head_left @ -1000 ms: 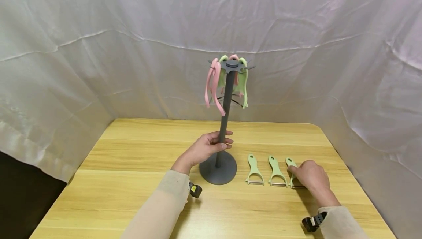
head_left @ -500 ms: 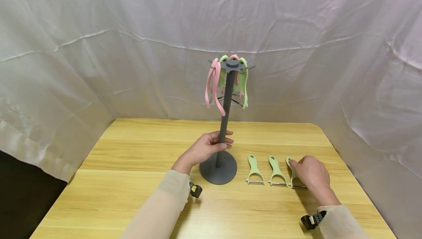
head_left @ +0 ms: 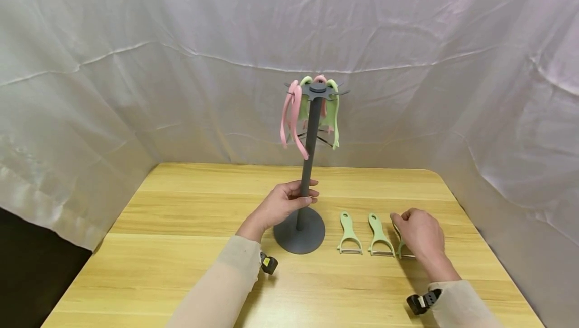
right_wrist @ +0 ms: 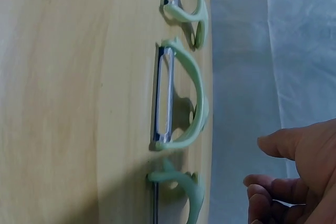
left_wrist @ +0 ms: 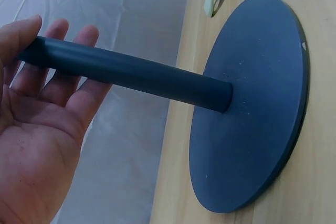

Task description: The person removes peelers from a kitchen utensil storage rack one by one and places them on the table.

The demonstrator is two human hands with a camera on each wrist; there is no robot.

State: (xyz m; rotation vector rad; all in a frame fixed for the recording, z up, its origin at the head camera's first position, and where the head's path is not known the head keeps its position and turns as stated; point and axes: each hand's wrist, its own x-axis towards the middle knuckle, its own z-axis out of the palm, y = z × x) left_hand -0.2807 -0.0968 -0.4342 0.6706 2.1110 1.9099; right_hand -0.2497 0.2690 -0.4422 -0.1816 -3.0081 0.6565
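A dark grey stand (head_left: 309,162) with a round base (head_left: 300,242) stands on the table. My left hand (head_left: 277,206) holds its pole low down; in the left wrist view the thumb lies on one side and the fingers pass behind. Pink peelers (head_left: 296,112) and green peelers (head_left: 333,112) hang from the stand's top hooks. Over the rightmost green peeler (head_left: 399,250) hovers my right hand (head_left: 420,232), hiding part of it. In the right wrist view that hand (right_wrist: 304,174) has thumb and fingers apart, with nothing between them.
Two more green peelers, a left one (head_left: 348,230) and a middle one (head_left: 377,230), lie in a row between the stand's base and my right hand. Wooden tabletop (head_left: 181,247) surrounds them. A pale curtain (head_left: 203,92) closes off the back and sides.
My right hand has shifted slightly left and away from me, covering more of the rightmost peeler's handle. The left hand and the lying peelers look unchanged.
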